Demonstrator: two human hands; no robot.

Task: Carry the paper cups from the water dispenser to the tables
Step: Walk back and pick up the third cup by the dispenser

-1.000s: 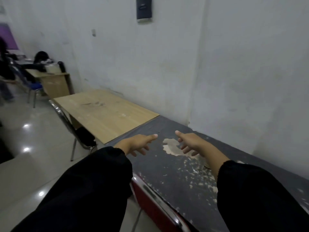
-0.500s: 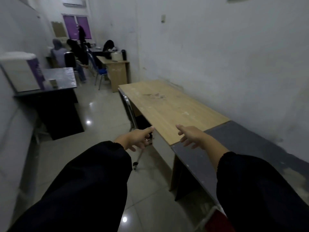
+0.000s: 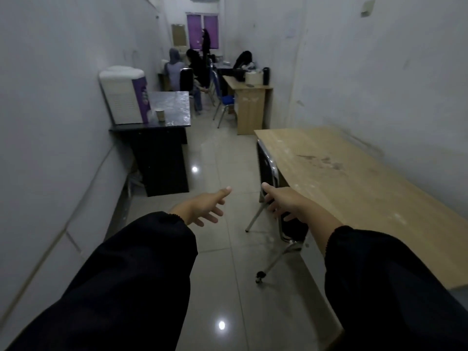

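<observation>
Glossy tiled floor (image 3: 220, 262), wooden table (image 3: 354, 178)

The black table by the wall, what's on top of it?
On the black table stand a water dispenser and one paper cup beside it. Anything behind the dispenser is hidden.

Single head-worn wide-angle view, facing forward and down along a narrow room, wooden table (image 3: 354, 188) close at right, far end apparently dim.
</observation>
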